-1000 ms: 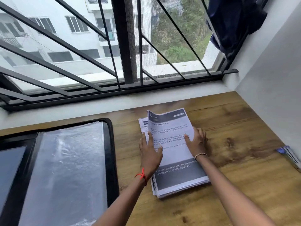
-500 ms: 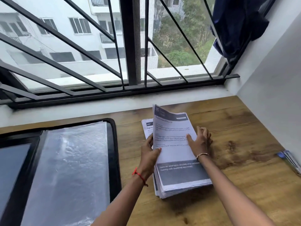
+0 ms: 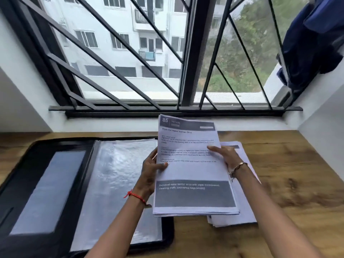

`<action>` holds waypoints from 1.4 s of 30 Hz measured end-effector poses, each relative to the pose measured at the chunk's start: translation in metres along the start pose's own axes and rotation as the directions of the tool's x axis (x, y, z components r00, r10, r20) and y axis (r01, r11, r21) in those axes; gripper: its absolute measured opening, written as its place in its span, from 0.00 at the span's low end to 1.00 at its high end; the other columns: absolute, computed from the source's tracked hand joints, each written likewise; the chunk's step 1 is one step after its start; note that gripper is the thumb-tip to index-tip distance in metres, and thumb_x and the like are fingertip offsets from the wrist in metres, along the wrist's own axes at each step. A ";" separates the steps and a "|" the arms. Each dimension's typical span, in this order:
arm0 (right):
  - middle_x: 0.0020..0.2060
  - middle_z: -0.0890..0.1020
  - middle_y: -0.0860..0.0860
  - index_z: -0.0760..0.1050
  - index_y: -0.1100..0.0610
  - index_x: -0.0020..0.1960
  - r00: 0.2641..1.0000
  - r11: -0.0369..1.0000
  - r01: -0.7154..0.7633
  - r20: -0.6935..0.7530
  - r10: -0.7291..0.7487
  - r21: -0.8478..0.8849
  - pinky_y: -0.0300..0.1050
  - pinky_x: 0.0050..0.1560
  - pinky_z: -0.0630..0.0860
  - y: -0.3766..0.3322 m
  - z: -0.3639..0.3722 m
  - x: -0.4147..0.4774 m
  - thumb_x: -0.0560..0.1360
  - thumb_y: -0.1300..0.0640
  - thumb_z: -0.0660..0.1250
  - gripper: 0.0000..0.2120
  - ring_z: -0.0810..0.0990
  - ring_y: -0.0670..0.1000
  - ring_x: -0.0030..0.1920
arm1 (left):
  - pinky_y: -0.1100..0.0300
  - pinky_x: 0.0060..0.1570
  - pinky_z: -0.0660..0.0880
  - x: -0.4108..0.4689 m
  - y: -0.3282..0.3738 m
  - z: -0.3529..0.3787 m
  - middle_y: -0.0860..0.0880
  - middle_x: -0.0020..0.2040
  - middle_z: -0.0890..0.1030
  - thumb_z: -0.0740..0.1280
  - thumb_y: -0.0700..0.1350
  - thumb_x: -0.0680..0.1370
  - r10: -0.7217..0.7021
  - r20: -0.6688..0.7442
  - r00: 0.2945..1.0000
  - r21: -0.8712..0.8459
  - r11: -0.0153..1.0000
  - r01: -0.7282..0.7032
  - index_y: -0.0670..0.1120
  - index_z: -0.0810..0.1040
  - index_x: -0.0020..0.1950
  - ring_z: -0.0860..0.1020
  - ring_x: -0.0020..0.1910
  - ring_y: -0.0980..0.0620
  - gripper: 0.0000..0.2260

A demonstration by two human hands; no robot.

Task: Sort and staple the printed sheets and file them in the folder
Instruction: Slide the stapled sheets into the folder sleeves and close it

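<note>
**Both hands gripping a bundle of printed sheets above the wooden surface**

I see the left hand clamped on the left edge of a thin bundle of printed sheets, thumb across the front and fingers curled behind. The right hand pinches the right edge the same way — thumb lying on the printed face, the other fingers hidden behind the paper. The top page carries the number 85 and a dark band near its foot; the small print is too blurred for me to read with any confidence. The bundle is tilted up toward the camera, its lower edge hanging over the gap between the folder and the pile.

A second pile of sheets lies flat on the wooden surface, partly under the held bundle and to its right. The black folder lies open at the left, a glossy clear sleeve showing on its right-hand leaf — the bundle's left corner overlaps it in view.
</note>
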State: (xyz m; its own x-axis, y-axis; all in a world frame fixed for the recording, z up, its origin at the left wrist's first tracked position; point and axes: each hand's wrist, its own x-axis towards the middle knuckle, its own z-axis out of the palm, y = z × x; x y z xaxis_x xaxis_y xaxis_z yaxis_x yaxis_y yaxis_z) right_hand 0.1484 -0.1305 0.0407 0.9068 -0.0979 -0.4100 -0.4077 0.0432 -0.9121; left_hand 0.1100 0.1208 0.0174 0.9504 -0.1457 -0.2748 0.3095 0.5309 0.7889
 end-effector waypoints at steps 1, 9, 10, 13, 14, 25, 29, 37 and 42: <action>0.40 0.82 0.56 0.79 0.61 0.44 0.998 1.000 -0.014 0.055 0.014 0.012 0.42 0.36 0.80 -0.002 0.015 -0.005 0.70 0.63 0.71 0.04 0.82 0.50 0.33 | 0.53 0.39 0.80 -0.004 0.010 -0.011 0.40 0.52 0.82 0.65 0.28 0.60 0.001 -0.013 1.000 0.002 1.000 -0.001 0.42 0.72 0.66 0.82 0.44 0.43 0.33; 0.45 0.84 0.53 0.77 0.58 0.51 0.958 0.998 0.065 0.281 -0.063 0.003 0.47 0.46 0.81 0.018 0.110 -0.014 0.65 0.68 0.73 0.16 0.83 0.52 0.44 | 0.54 0.36 0.79 -0.026 0.056 -0.089 0.41 0.48 0.83 0.64 0.29 0.59 0.003 -0.071 0.997 0.046 0.999 0.000 0.41 0.71 0.64 0.83 0.41 0.43 0.32; 0.43 0.85 0.53 0.76 0.58 0.51 0.958 0.997 0.076 0.276 -0.072 -0.004 0.47 0.45 0.81 0.024 0.119 -0.014 0.63 0.69 0.74 0.19 0.83 0.52 0.41 | 0.55 0.35 0.80 -0.028 0.058 -0.097 0.42 0.47 0.84 0.64 0.29 0.59 0.008 -0.078 0.997 0.086 0.996 -0.002 0.41 0.72 0.63 0.83 0.41 0.44 0.31; 0.37 0.85 0.51 0.74 0.64 0.55 0.970 0.999 0.053 0.239 -0.052 0.001 0.43 0.36 0.81 0.033 0.138 -0.011 0.62 0.75 0.72 0.23 0.83 0.50 0.35 | 0.58 0.37 0.80 -0.028 0.062 -0.115 0.45 0.47 0.84 0.66 0.27 0.63 0.019 -0.100 0.995 0.174 0.985 -0.001 0.42 0.72 0.62 0.83 0.42 0.49 0.28; 0.38 0.85 0.53 0.73 0.65 0.56 0.974 0.999 0.050 0.222 -0.048 0.001 0.42 0.35 0.80 0.034 0.141 -0.010 0.62 0.75 0.71 0.23 0.83 0.50 0.34 | 0.59 0.37 0.79 -0.025 0.063 -0.119 0.45 0.49 0.83 0.66 0.25 0.67 0.020 -0.096 0.995 0.203 0.979 0.000 0.43 0.72 0.63 0.83 0.43 0.50 0.26; 0.39 0.85 0.53 0.76 0.62 0.52 0.995 0.978 0.040 0.080 -0.058 0.203 0.43 0.36 0.81 0.017 0.117 0.021 0.35 0.49 0.84 0.47 0.84 0.51 0.37 | 0.64 0.68 0.57 0.047 0.074 -0.164 0.41 0.70 0.70 0.61 0.33 0.78 0.343 -0.084 0.936 0.938 0.343 -0.042 0.37 0.70 0.68 0.66 0.70 0.46 0.18; 0.45 0.85 0.54 0.73 0.64 0.61 0.992 0.943 0.015 0.113 -0.056 0.333 0.47 0.41 0.81 0.011 0.113 0.030 0.54 0.61 0.81 0.37 0.84 0.54 0.43 | 0.59 0.71 0.55 0.070 0.075 -0.178 0.41 0.70 0.69 0.61 0.35 0.79 0.340 0.042 0.940 0.993 0.089 -0.076 0.38 0.69 0.69 0.64 0.71 0.45 0.18; 0.45 0.85 0.54 0.72 0.62 0.59 0.991 0.931 -0.010 0.125 -0.038 0.365 0.48 0.41 0.81 0.022 0.116 0.044 0.73 0.75 0.57 0.18 0.84 0.54 0.44 | 0.54 0.35 0.75 0.099 0.083 -0.184 0.43 0.35 0.81 0.77 0.32 0.62 0.448 0.249 0.858 0.947 -0.297 -0.120 0.40 0.82 0.36 0.79 0.36 0.43 0.08; 0.46 0.84 0.54 0.72 0.61 0.60 0.992 0.922 -0.006 0.119 -0.044 0.388 0.50 0.44 0.81 0.029 0.118 0.049 0.70 0.74 0.59 0.20 0.84 0.55 0.46 | 0.53 0.38 0.73 0.101 0.079 -0.186 0.45 0.35 0.80 0.76 0.34 0.64 0.427 0.288 0.857 0.921 -0.369 -0.125 0.42 0.79 0.36 0.78 0.37 0.45 0.08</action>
State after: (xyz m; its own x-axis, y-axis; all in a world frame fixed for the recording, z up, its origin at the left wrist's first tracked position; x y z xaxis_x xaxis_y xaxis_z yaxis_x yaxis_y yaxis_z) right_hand 0.1942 -0.0170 -0.0058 0.9300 0.0192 -0.3671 -0.3397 0.4262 -0.8384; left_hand 0.2243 0.3037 -0.0502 0.9558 -0.1383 0.2593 -0.2045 -0.9467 0.2490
